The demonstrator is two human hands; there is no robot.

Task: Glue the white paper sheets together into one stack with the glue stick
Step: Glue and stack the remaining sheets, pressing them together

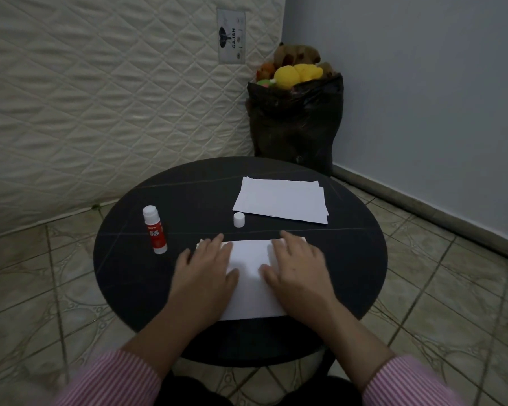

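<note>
A white paper sheet stack (251,276) lies near the front of the round black table (135,276). My left hand (207,268) presses flat on its left side with straight fingers. My right hand (294,268) presses flat on its right side. A second pile of white sheets (280,200) lies farther back on the right. The red and white glue stick (155,230) stands upright to the left of my hands. Its white cap (239,220) sits apart, between the two paper piles.
A quilted mattress (100,98) leans against the wall behind the table. A black bag (295,121) stuffed with soft toys stands in the corner beyond the table. Tiled floor (440,288) surrounds the table.
</note>
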